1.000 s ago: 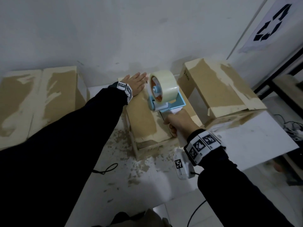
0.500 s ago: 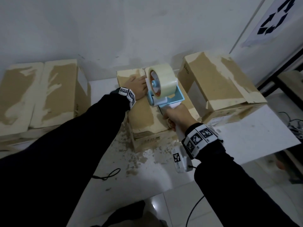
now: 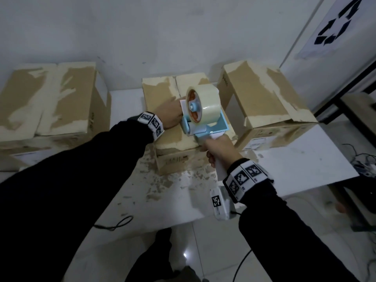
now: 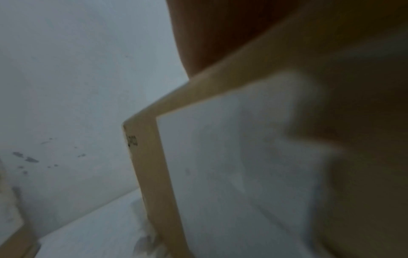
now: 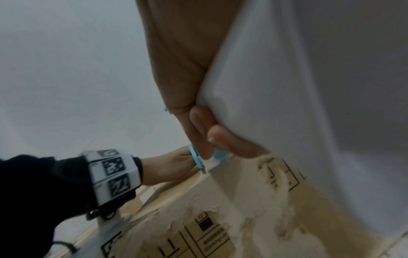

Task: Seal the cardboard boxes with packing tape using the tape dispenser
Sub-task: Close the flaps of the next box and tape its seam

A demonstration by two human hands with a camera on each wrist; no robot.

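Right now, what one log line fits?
left hand: pressing middle box | right hand: gripping tape dispenser on box top | stage: taping

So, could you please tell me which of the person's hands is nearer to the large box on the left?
Left. The left hand rests on the middle box, beside the large box; the right hand grips the tape dispenser farther right.

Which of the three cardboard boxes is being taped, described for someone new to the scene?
Three boxes line the white wall on a white surface. The middle box is the smallest, with the left hand on its top and the blue tape dispenser above it.
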